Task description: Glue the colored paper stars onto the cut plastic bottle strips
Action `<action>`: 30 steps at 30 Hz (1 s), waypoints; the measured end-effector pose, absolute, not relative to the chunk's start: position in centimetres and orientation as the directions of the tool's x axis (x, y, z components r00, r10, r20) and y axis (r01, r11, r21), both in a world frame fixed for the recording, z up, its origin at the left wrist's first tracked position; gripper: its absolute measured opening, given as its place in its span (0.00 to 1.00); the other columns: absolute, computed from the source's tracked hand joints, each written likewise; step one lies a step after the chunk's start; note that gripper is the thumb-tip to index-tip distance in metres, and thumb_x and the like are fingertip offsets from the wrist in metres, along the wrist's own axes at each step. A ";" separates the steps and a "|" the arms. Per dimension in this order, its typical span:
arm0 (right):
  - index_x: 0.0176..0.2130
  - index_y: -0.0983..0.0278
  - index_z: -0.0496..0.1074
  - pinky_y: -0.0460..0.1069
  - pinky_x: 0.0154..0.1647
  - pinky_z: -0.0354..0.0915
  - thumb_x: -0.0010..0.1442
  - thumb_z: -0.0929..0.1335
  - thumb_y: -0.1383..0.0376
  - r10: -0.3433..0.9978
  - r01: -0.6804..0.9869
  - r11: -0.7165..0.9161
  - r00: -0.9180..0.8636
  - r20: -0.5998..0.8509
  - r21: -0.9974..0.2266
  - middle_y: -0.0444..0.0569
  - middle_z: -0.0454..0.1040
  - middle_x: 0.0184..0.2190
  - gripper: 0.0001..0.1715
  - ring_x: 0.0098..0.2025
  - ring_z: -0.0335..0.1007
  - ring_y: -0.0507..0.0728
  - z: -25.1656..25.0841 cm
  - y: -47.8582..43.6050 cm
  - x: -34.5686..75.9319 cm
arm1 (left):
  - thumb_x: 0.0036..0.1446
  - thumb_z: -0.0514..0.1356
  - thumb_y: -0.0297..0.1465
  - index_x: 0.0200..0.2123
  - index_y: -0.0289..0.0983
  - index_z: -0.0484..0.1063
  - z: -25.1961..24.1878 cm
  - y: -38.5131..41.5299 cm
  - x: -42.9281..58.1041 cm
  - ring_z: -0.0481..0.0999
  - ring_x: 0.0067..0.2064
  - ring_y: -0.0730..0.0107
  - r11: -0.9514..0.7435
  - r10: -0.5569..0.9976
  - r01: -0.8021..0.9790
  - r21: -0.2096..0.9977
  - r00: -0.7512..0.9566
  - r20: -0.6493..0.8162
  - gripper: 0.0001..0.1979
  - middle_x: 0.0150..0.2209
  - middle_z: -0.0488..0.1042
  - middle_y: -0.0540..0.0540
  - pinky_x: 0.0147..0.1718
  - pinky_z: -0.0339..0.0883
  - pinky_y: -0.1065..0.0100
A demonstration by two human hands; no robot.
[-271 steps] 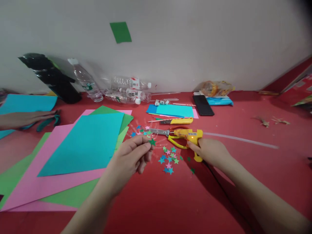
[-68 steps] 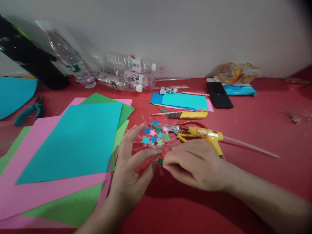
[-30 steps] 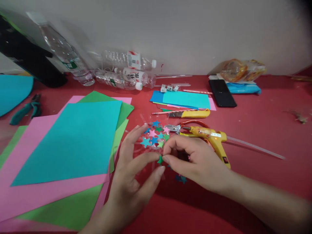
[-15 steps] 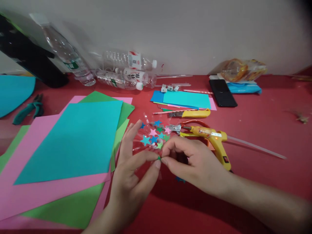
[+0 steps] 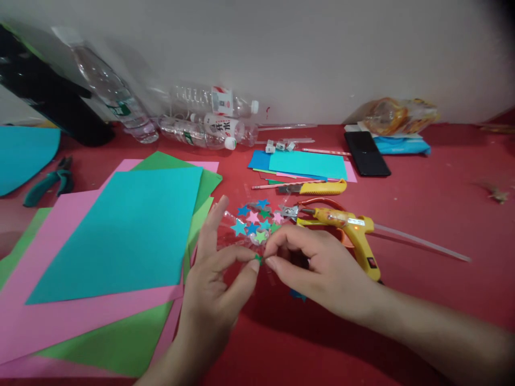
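My left hand (image 5: 223, 273) pinches a small green paper star (image 5: 258, 259) between thumb and index finger, its other fingers raised. Close to the star's right side, my right hand (image 5: 317, 262) has thumb and index fingertips pressed together; whether anything is between them is hidden. Just beyond the fingertips is a clear plastic piece (image 5: 230, 219) with thin strips spreading outward. Several small stars lie on it, among them a pink star (image 5: 252, 217), a light blue star (image 5: 238, 228) and a light green star (image 5: 261, 237). A dark blue star (image 5: 298, 295) shows partly below my right hand.
Coloured sheets (image 5: 120, 230) are stacked at left, with pliers (image 5: 50, 182) beyond. A yellow glue gun (image 5: 346, 221) lies right, near a utility knife (image 5: 322, 187), small paper pieces (image 5: 309, 163) and a phone (image 5: 367, 153). Plastic bottles (image 5: 193, 131) lie along the wall.
The green star has shifted slightly left with my left fingertips and more of it shows. My right fingertips stay nearly in place, and the plastic piece with stars has turned a little.
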State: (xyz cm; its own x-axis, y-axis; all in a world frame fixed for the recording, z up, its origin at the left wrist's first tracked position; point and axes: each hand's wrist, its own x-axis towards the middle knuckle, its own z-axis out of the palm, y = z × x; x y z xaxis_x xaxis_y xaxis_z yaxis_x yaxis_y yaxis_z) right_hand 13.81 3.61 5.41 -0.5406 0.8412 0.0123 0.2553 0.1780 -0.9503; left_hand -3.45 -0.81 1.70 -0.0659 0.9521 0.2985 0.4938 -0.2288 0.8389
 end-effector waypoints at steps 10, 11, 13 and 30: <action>0.31 0.62 0.67 0.42 0.23 0.56 0.59 0.65 0.71 0.828 0.263 0.191 -0.560 0.011 -0.946 0.36 0.64 0.21 0.05 0.23 0.59 0.46 5.4 3.6 13.9 | 0.57 0.59 0.24 0.29 0.43 0.75 1.7 -0.7 -3.6 0.49 0.71 0.53 -0.242 0.949 0.509 0.826 -0.054 0.311 0.09 0.71 0.49 0.59 0.68 0.46 0.45; 0.31 0.62 0.67 0.42 0.23 0.56 0.59 0.65 0.71 0.827 0.265 0.195 -0.562 0.013 -0.944 0.36 0.64 0.21 0.05 0.23 0.59 0.46 5.3 3.6 13.9 | 0.57 0.59 0.24 0.29 0.43 0.75 1.7 -0.7 -3.6 0.49 0.71 0.53 -0.240 0.949 0.507 0.828 -0.058 0.310 0.09 0.71 0.49 0.59 0.68 0.45 0.44; 0.31 0.62 0.67 0.42 0.23 0.56 0.59 0.65 0.71 0.827 0.270 0.205 -0.562 0.019 -0.941 0.36 0.64 0.22 0.05 0.23 0.59 0.46 5.3 3.6 14.0 | 0.57 0.58 0.24 0.29 0.43 0.75 1.7 -0.7 -3.6 0.50 0.71 0.53 -0.236 0.948 0.499 0.834 -0.070 0.310 0.09 0.70 0.51 0.58 0.67 0.45 0.43; 0.34 0.63 0.70 0.42 0.25 0.56 0.62 0.66 0.68 0.825 0.349 0.395 -0.541 0.161 -0.850 0.36 0.67 0.22 0.03 0.23 0.61 0.45 4.6 3.5 14.1 | 0.59 0.58 0.27 0.36 0.42 0.74 2.2 -0.6 -3.7 0.49 0.70 0.49 -0.371 0.898 0.671 0.642 0.082 0.433 0.06 0.71 0.49 0.51 0.65 0.46 0.40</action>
State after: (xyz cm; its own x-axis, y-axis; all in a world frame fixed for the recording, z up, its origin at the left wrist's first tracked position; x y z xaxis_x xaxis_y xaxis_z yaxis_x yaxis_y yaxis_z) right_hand 14.12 3.53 4.56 -0.5413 0.8252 0.1613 0.3486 0.3948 -0.8501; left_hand -3.67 -0.60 2.20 0.0821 0.8978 0.4327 0.6707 -0.3709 0.6424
